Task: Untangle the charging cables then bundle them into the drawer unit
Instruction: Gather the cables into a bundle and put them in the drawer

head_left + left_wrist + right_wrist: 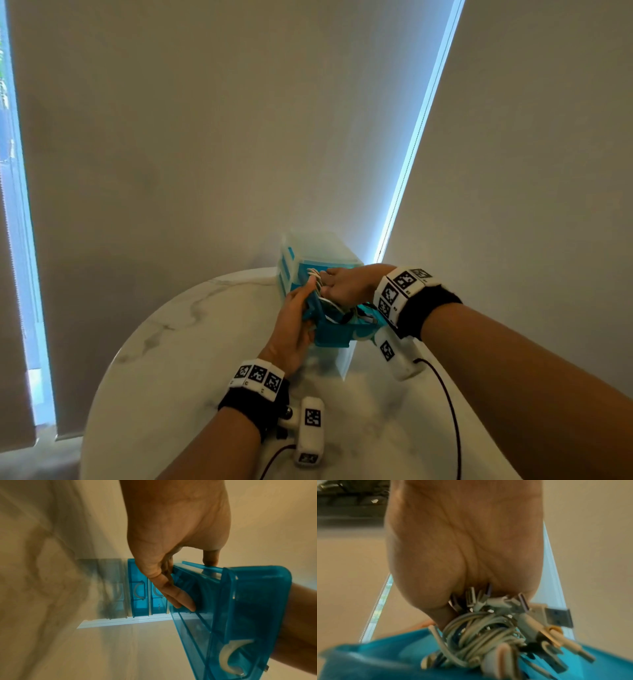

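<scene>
The translucent drawer unit stands at the far edge of the table. Its top blue drawer is pulled out towards me. My left hand grips the drawer's left side wall; in the left wrist view the fingers curl over the blue drawer. My right hand holds a coiled bundle of white charging cables over the drawer. In the right wrist view the cable bundle shows several USB plugs, with the blue drawer just below. More cables lie inside the drawer.
The round white marble table carries the unit near a wall with blinds. Two lower drawers of the unit are pushed in. Black leads from the wrist cameras trail over the near part of the table.
</scene>
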A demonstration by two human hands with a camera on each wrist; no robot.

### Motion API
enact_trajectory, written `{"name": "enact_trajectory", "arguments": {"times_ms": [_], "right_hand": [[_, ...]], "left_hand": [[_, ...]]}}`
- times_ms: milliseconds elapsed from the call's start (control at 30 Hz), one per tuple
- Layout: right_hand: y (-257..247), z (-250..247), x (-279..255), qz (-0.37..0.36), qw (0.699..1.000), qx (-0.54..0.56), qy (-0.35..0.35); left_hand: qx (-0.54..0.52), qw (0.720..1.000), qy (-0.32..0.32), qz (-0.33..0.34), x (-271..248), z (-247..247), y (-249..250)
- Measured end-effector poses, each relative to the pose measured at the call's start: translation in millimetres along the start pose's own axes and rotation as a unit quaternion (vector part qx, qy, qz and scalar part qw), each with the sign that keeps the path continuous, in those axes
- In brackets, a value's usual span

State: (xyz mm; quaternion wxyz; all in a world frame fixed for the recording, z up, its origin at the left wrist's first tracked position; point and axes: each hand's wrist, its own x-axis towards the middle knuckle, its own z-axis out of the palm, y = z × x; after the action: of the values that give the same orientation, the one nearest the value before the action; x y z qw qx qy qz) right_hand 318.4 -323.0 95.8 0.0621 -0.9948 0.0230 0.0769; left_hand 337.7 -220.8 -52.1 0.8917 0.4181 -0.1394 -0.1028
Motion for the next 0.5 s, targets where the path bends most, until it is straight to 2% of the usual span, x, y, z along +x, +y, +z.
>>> {"name": "enact_trajectory", "arguments": {"times_ms": [133, 200, 267, 367, 500], "right_hand": [[16, 19, 7, -0.024, 0.999, -0.035, 0.021], [14, 22, 9, -0.027, 0.996, 0.022, 0.079], [18, 22, 12, -0.035, 0.991, 0.005, 0.131], [23, 28, 12, -0.087, 0.985, 0.028, 0.144], [27, 17, -4, -0.153, 0.979, 0.049, 0.125]], "left_hand": [[-0.014, 1.0, 0.001, -0.007, -3, 4, 2], [-0.006, 1.0, 0.0, -0.009, -2, 5, 1], [-0.005, 1.0, 0.006, -0.007, 0, 4, -2], [0.003, 1.0, 0.012, 0.006, 1, 4, -3], [-0.002, 1.0, 0.005, 0.011, 1, 3, 1]]}}
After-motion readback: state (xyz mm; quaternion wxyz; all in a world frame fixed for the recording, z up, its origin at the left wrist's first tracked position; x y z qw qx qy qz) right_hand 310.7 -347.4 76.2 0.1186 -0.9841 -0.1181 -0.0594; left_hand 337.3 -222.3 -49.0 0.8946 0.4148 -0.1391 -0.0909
